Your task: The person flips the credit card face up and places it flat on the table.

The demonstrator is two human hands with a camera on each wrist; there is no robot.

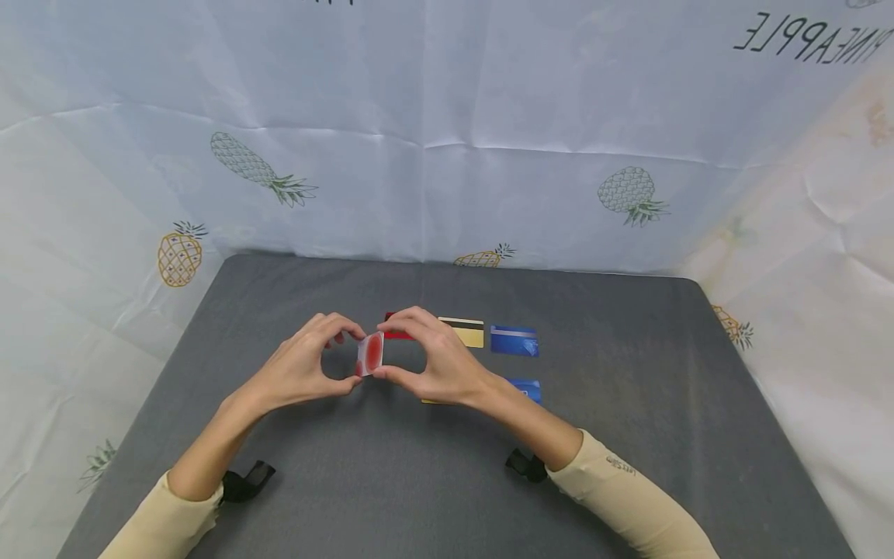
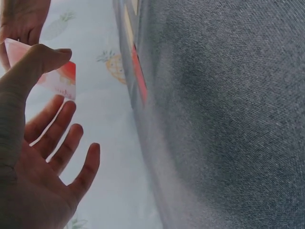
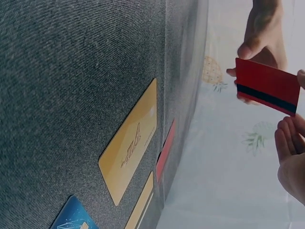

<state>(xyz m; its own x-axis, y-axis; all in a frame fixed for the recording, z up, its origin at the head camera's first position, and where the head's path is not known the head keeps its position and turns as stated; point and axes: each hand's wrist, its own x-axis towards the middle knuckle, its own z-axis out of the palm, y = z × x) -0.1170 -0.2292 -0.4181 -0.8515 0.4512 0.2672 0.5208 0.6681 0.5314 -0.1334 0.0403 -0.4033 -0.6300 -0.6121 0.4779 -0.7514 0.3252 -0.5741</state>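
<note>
A plastic bank-type card [image 1: 372,354] is held up above the table between both hands, tilted on edge. One face is pale with red circles. Its other face, in the right wrist view, is red with a black stripe [image 3: 267,98]. My left hand [image 1: 300,369] pinches the card's left edge between thumb and fingertips. At the opposite edge my right hand [image 1: 447,361] pinches it the same way. Behind the right hand lies a red card [image 1: 396,328], partly covered. A gold card [image 3: 131,143] lies beneath that hand, mostly hidden in the head view.
A yellow card with a dark stripe [image 1: 466,334] and a blue card [image 1: 514,341] lie farther back on the grey table [image 1: 391,481]. Another blue card [image 1: 528,388] is partly hidden by the right forearm. A pineapple-print cloth [image 1: 363,186] hangs behind the table.
</note>
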